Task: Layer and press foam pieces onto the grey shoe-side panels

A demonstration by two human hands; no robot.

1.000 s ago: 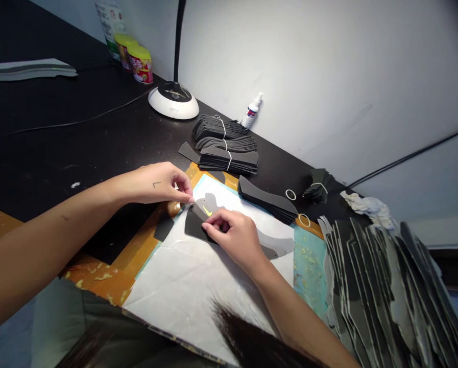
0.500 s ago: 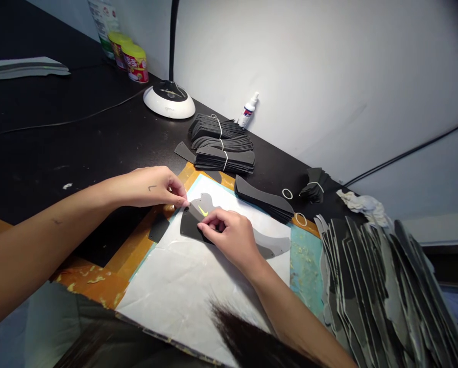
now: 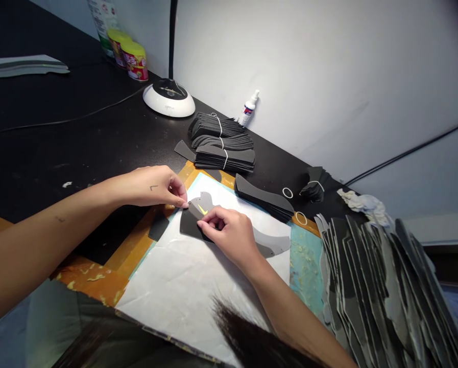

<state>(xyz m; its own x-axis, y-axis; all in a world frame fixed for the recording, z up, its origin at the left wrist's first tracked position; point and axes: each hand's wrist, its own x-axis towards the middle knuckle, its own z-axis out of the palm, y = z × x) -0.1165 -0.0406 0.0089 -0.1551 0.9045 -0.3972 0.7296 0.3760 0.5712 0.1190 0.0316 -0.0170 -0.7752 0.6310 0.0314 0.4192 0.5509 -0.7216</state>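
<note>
A grey shoe upper piece (image 3: 278, 246) with a small yellow swoosh (image 3: 202, 209) lies flat on a white sheet of paper (image 3: 167, 286). Over its near side lies a dark grey shoe panel (image 3: 192, 225) with small holes along its edge. At the panel's upper left corner, my left hand (image 3: 162, 186) is closed, thumb and forefinger pinching the edge. My right hand (image 3: 229, 230) is also closed in a pinch on the panel just below the swoosh. It hides the middle of both pieces.
Behind the paper lie a loose stack of dark panels (image 3: 263, 197) and rubber-banded bundles (image 3: 224, 158). Two loose rubber bands (image 3: 301, 219) are near the stack. Many grey pieces (image 3: 385, 286) stand at right. A lamp base (image 3: 169, 105) and white bottle (image 3: 249, 108) are farther back.
Hardly anything differs. Both hands keep their pinches at the same spots on the dark panel, and the view has shifted very slightly.
</note>
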